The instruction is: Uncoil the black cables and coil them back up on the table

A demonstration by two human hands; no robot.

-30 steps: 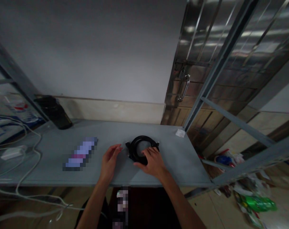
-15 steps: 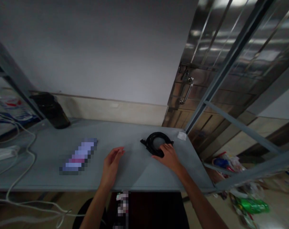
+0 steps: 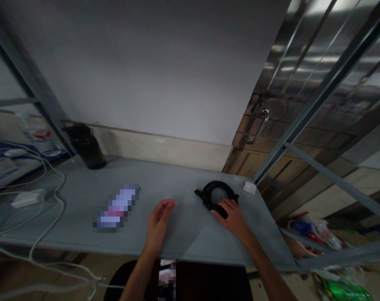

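On the grey tabletop (image 3: 190, 238), toward the right, lies a black cable (image 3: 208, 194) wound into a round coil, its plug end sticking out on the left. My right hand (image 3: 232, 215) grips the near side of the coil, thumb on the left and fingers reaching over it; part of the cable is hidden under them. To the left of the coil, my left hand (image 3: 160, 217) is held over the table, apart from the cable. Its fingers are curled together with the thumb close to them, and nothing shows in them.
A phone with a blurred screen (image 3: 119, 207) lies left of my left hand. Behind it a dark bottle (image 3: 87, 146) stands near the wall. White cables (image 3: 59, 196) and a white adapter (image 3: 28, 197) occupy the left end. A crumpled white scrap (image 3: 249, 187) sits by the right metal post (image 3: 273, 156).
The whole scene has shifted right and slightly down in the picture as my head turned. Both hands keep nearly the same places relative to the table and coil.
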